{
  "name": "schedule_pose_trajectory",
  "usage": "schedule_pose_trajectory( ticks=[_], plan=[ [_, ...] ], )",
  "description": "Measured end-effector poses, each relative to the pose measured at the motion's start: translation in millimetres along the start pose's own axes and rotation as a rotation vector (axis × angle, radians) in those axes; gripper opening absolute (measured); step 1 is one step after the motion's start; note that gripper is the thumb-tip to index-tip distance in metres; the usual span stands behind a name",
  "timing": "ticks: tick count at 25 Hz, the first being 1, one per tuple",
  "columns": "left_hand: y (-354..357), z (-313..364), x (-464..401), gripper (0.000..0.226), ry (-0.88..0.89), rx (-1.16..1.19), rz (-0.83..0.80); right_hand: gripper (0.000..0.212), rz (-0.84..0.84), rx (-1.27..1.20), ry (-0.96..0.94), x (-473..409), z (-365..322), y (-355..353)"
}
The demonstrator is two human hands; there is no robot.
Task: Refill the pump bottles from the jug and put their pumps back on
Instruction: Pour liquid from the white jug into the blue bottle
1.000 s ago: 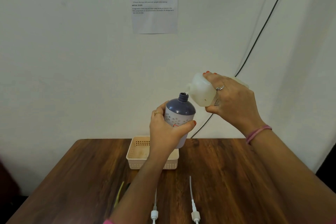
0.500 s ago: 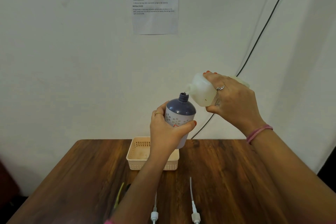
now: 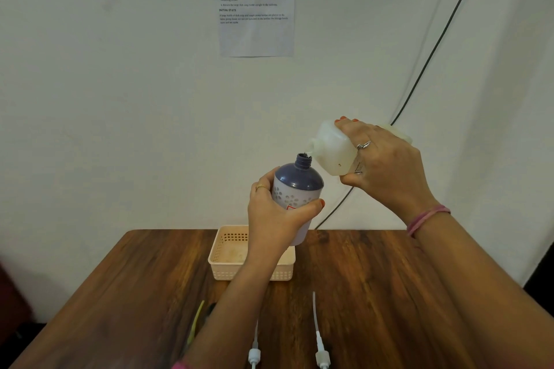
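Note:
My left hand point(image 3: 274, 217) grips a pump bottle point(image 3: 298, 184) with a purple top and a white patterned body, held upright above the table with its neck uncapped. My right hand point(image 3: 386, 166) holds a translucent white jug point(image 3: 331, 148) tipped to the left, its spout right at the bottle's mouth. Two pump heads with long white dip tubes lie on the table near me, one point(image 3: 254, 349) beside my left forearm and one point(image 3: 318, 335) to its right.
A cream perforated basket point(image 3: 223, 260) sits on the wooden table point(image 3: 374, 293) below the bottle. A yellow-green strip and a dark object point(image 3: 198, 323) lie left of my left forearm. A black cable point(image 3: 431, 54) runs down the white wall; a printed sheet point(image 3: 254, 3) hangs above.

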State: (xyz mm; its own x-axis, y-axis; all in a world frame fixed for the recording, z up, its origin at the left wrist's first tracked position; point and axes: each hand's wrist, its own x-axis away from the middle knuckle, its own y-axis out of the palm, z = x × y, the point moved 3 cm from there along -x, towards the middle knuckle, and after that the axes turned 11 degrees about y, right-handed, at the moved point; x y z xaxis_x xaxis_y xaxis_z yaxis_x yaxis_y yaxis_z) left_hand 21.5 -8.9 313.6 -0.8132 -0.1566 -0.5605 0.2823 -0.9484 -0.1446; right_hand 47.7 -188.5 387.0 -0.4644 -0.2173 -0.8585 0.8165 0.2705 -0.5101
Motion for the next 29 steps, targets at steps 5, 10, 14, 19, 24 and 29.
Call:
schedule_pose_trajectory(
  ticks=[5,10,14,19,24,29],
  plan=[
    [0.3,-0.9,0.5,0.076,-0.001,0.005,0.002,0.083,0.004,-0.01,-0.007,0.2,0.1,0.1],
    [0.6,-2.5,-1.5,0.076,-0.002,0.0,0.004,0.084,-0.001,-0.005,-0.011,-1.0,1.4,0.3],
    [0.8,-3.5,-2.4,0.077,-0.002,-0.002,0.001,0.084,0.0,0.004,-0.013,-1.4,1.1,0.3],
    [0.5,-3.5,-1.7,0.075,-0.001,0.011,0.008,0.084,0.0,0.002,-0.016,-1.8,0.7,1.0],
    [1.4,-5.7,-1.7,0.075,-0.01,0.021,0.012,0.085,-0.005,0.009,-0.02,-2.4,0.0,2.6],
    [2.0,-5.8,-1.4,0.075,-0.015,0.025,0.016,0.085,-0.004,0.003,-0.027,-1.7,-0.7,4.0]
  ],
)
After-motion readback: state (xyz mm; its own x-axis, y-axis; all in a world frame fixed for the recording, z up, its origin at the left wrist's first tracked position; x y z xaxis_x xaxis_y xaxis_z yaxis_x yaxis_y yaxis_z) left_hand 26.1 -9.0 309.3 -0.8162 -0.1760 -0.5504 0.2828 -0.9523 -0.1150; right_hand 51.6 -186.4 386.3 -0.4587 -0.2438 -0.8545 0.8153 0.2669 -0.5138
